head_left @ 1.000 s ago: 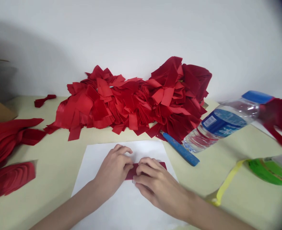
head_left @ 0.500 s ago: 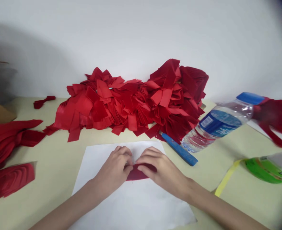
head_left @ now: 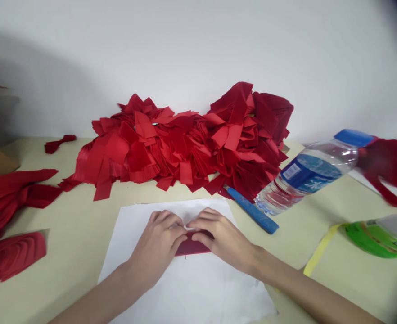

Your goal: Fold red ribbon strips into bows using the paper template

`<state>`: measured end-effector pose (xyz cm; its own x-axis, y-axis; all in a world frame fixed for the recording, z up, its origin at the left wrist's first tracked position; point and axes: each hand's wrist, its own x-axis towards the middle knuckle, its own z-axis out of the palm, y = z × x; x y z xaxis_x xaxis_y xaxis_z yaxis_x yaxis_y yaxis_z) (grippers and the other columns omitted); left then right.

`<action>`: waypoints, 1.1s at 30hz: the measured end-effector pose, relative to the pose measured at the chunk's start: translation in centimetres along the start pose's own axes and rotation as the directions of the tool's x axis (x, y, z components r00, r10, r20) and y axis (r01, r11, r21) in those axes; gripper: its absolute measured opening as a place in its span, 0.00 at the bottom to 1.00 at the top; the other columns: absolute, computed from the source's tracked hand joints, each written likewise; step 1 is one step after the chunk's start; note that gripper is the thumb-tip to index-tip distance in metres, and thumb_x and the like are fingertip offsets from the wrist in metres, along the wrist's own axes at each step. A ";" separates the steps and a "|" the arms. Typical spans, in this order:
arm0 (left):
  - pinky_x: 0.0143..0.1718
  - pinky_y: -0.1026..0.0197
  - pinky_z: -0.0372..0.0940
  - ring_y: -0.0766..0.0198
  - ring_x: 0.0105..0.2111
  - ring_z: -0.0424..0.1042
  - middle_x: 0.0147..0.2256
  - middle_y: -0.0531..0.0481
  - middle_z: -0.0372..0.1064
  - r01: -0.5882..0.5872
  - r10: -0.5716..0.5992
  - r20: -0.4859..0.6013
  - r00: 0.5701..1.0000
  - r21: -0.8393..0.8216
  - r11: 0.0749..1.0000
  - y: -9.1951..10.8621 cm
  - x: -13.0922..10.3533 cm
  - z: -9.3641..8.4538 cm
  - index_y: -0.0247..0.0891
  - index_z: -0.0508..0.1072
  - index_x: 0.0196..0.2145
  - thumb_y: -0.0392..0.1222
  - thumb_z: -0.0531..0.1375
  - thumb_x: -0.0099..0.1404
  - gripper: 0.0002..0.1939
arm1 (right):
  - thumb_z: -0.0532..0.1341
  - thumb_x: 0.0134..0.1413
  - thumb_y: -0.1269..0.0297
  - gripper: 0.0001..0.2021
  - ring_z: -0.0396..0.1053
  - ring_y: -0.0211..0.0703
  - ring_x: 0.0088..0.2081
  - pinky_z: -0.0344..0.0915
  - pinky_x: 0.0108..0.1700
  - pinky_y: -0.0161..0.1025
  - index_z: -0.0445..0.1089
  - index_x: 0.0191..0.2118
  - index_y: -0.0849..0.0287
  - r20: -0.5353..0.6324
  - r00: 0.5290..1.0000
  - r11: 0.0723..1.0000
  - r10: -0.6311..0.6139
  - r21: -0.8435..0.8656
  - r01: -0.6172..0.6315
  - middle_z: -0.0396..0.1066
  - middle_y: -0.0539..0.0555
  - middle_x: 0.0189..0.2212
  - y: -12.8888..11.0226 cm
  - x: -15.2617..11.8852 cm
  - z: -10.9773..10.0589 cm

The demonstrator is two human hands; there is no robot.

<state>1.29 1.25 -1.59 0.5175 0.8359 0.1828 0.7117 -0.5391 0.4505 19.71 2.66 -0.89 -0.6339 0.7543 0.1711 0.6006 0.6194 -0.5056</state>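
A dark red strip of fabric or velvety paper (head_left: pixel 192 245) lies across a white sheet of paper (head_left: pixel 191 288), over a small dark mark on the sheet. My left hand (head_left: pixel 163 234) pinches the strip's far edge near its middle, thumb on top and fingers curled. Close beside it, my right hand (head_left: pixel 218 236) grips the same far edge with thumb and bent fingers. The two sets of fingertips almost meet, and the strip's ends are partly covered by my hands.
Behind the sheet a big heap of red strips (head_left: pixel 181 148) leans by the wall. A blue cutter knife (head_left: pixel 252 210) and a tilted water bottle (head_left: pixel 309 173) stand to the right, with a green-labelled bottle (head_left: pixel 381 236) and yellow tape (head_left: pixel 322 249). More red strips (head_left: pixel 12 258) are at left.
Both hands have shifted slightly along the strip's far edge, the right one moving left towards the other. The strip remains on the sheet, showing a little more of its near side.
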 end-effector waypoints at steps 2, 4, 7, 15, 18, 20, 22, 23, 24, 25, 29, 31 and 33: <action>0.41 0.52 0.57 0.58 0.40 0.65 0.35 0.51 0.70 -0.005 0.005 -0.010 1.000 0.004 1.000 -0.1 -0.1 0.1 0.41 0.74 0.29 0.33 0.52 0.65 0.12 | 0.58 0.55 0.74 0.07 0.64 0.41 0.39 0.59 0.46 0.41 0.72 0.38 0.58 -0.013 1.000 1.000 -0.002 -0.030 0.002 0.72 0.51 0.33 -0.1 -0.1 0.0; 0.41 0.52 0.57 0.59 0.41 0.64 0.36 0.51 0.70 -0.003 0.003 -0.008 1.000 0.000 1.000 -0.1 0.0 0.2 0.41 0.74 0.29 0.33 0.52 0.65 0.12 | 0.57 0.56 0.73 0.07 0.64 0.41 0.40 0.59 0.47 0.41 0.72 0.38 0.58 -0.023 1.000 0.999 -0.017 -0.050 0.016 0.71 0.51 0.34 -0.2 -0.2 -0.2; 0.41 0.52 0.57 0.60 0.41 0.64 0.36 0.53 0.70 0.014 -0.014 0.002 1.000 -0.034 0.999 -0.1 0.1 0.2 0.41 0.74 0.28 0.32 0.53 0.64 0.13 | 0.58 0.56 0.71 0.05 0.63 0.41 0.42 0.58 0.49 0.41 0.72 0.35 0.59 -0.043 0.997 0.997 -0.069 -0.046 0.067 0.70 0.51 0.34 -0.6 -0.5 -0.5; 0.42 0.52 0.58 0.60 0.41 0.64 0.37 0.54 0.70 0.072 -0.067 0.048 0.997 -0.103 0.992 -0.2 0.4 -0.1 0.41 0.73 0.27 0.30 0.53 0.62 0.12 | 0.59 0.55 0.67 0.04 0.60 0.43 0.44 0.56 0.48 0.42 0.70 0.32 0.60 0.025 0.988 0.980 -0.151 -0.124 0.153 0.69 0.51 0.32 -1.7 -1.8 -0.1; 0.43 0.52 0.58 0.60 0.41 0.64 0.37 0.53 0.70 0.087 -0.081 0.047 0.996 -0.129 0.988 0.0 0.4 -0.1 0.41 0.73 0.30 0.30 0.54 0.62 0.11 | 0.58 0.56 0.67 0.05 0.59 0.43 0.43 0.56 0.48 0.43 0.70 0.31 0.60 0.021 0.988 0.978 -0.156 -0.139 0.157 0.69 0.51 0.32 -1.7 -1.9 0.3; 0.44 0.51 0.58 0.60 0.42 0.64 0.38 0.53 0.69 0.082 -0.077 0.038 0.996 -0.145 0.986 0.0 0.4 -0.1 0.42 0.73 0.31 0.30 0.53 0.63 0.11 | 0.58 0.56 0.67 0.05 0.59 0.43 0.43 0.55 0.48 0.43 0.70 0.31 0.59 0.015 0.987 0.977 -0.161 -0.141 0.162 0.69 0.51 0.32 -1.7 -1.9 0.4; 0.45 0.51 0.58 0.60 0.43 0.63 0.40 0.53 0.68 0.070 -0.066 0.029 0.997 -0.159 0.985 -0.1 0.4 0.0 0.42 0.73 0.31 0.30 0.51 0.64 0.13 | 0.58 0.56 0.67 0.05 0.60 0.44 0.43 0.55 0.48 0.43 0.70 0.31 0.60 0.010 0.986 0.975 -0.164 -0.148 0.163 0.69 0.51 0.32 -1.6 -1.9 0.4; 0.46 0.51 0.57 0.60 0.44 0.63 0.40 0.53 0.68 0.065 -0.062 0.026 0.998 -0.168 0.984 -0.1 0.4 0.0 0.42 0.72 0.30 0.30 0.51 0.64 0.13 | 0.58 0.56 0.67 0.05 0.60 0.44 0.43 0.55 0.48 0.42 0.70 0.31 0.60 0.008 0.986 0.975 -0.165 -0.151 0.164 0.69 0.51 0.32 -1.6 -1.9 0.3; 0.46 0.52 0.57 0.60 0.44 0.63 0.40 0.53 0.68 0.063 -0.059 0.025 0.998 -0.177 0.982 -0.2 0.4 0.1 0.41 0.72 0.29 0.30 0.50 0.65 0.14 | 0.58 0.56 0.67 0.05 0.60 0.43 0.43 0.55 0.48 0.42 0.70 0.30 0.60 0.009 0.986 0.974 -0.166 -0.154 0.165 0.69 0.51 0.32 -1.6 -1.9 0.3; 0.46 0.52 0.58 0.60 0.44 0.62 0.40 0.53 0.67 0.064 -0.060 0.025 0.998 -0.186 0.980 -0.2 0.4 0.1 0.41 0.72 0.28 0.30 0.50 0.65 0.14 | 0.59 0.55 0.68 0.05 0.60 0.44 0.43 0.55 0.47 0.42 0.70 0.30 0.60 0.010 0.986 0.974 -0.166 -0.157 0.166 0.69 0.51 0.32 -1.6 -1.9 0.3; 0.45 0.52 0.58 0.60 0.44 0.62 0.39 0.52 0.67 0.075 -0.070 0.030 0.997 -0.216 0.974 -0.3 0.6 0.3 0.40 0.70 0.26 0.30 0.48 0.65 0.15 | 0.58 0.55 0.69 0.05 0.60 0.44 0.43 0.56 0.46 0.42 0.70 0.31 0.60 0.018 0.987 0.974 -0.157 -0.163 0.158 0.68 0.51 0.31 -1.6 -1.8 0.3; 0.46 0.52 0.59 0.60 0.45 0.62 0.39 0.51 0.66 0.078 -0.072 0.038 0.997 -0.221 0.972 -0.3 0.7 0.4 0.39 0.69 0.26 0.30 0.48 0.65 0.15 | 0.58 0.55 0.69 0.05 0.59 0.44 0.42 0.55 0.46 0.42 0.70 0.31 0.60 0.023 0.988 0.973 -0.155 -0.169 0.157 0.68 0.52 0.31 -1.6 -1.8 0.3; 0.46 0.51 0.58 0.59 0.46 0.61 0.40 0.50 0.65 0.082 -0.074 0.045 0.996 -0.219 0.972 -0.4 0.7 0.4 0.40 0.69 0.27 0.30 0.47 0.65 0.15 | 0.58 0.56 0.69 0.05 0.59 0.44 0.42 0.55 0.46 0.43 0.70 0.30 0.60 0.027 0.987 0.971 -0.159 -0.174 0.162 0.68 0.52 0.31 -1.6 -1.8 0.4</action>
<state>1.59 1.98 -1.98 0.4839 0.8682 0.1097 0.6304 -0.4328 0.6445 19.74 0.22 -0.71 -0.7343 0.6399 0.2268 0.5659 0.7615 -0.3160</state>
